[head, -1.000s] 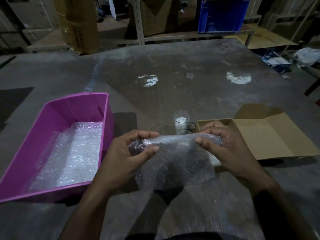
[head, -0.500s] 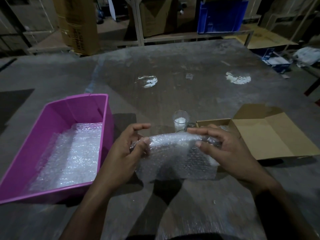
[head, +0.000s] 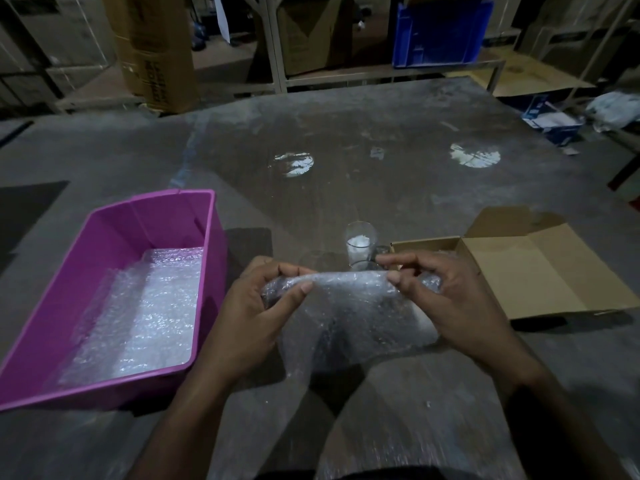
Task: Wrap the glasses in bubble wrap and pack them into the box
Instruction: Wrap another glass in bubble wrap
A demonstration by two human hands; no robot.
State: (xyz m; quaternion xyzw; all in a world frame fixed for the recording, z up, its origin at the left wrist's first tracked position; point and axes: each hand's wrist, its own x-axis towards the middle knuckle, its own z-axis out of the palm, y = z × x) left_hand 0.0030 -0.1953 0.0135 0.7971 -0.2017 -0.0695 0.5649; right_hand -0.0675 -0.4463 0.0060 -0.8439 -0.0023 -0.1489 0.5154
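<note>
Above the near middle of the grey table (head: 398,188), both hands held a sheet of bubble wrap (head: 349,317) rolled round something at its top edge; the glass inside could not be made out clearly through the plastic. The left hand (head: 249,313) gripped the left end of the roll, thumb pressed on the front and fingers curled over the top. The right hand (head: 450,299) pinched the right end, its forefinger and thumb closed on the wrap and the other fingers curled behind it. The loose part of the sheet hung down between the two wrists towards the table. Just behind the roll stood a clear glass (head: 361,244) with something white in it, upright on the table, and beside it the rims of one or two more glasses showed dimly. To the right of the hands lay an open cardboard box (head: 540,271), its flaps spread, with a little bubble wrap visible inside near the right hand. To the left sat a pink plastic tub (head: 114,230) with sheets of bubble wrap lying flat on its bottom. Behind the table stood metal shelving with a blue crate (head: 443,32) and tall cardboard cartons (head: 156,50).
</note>
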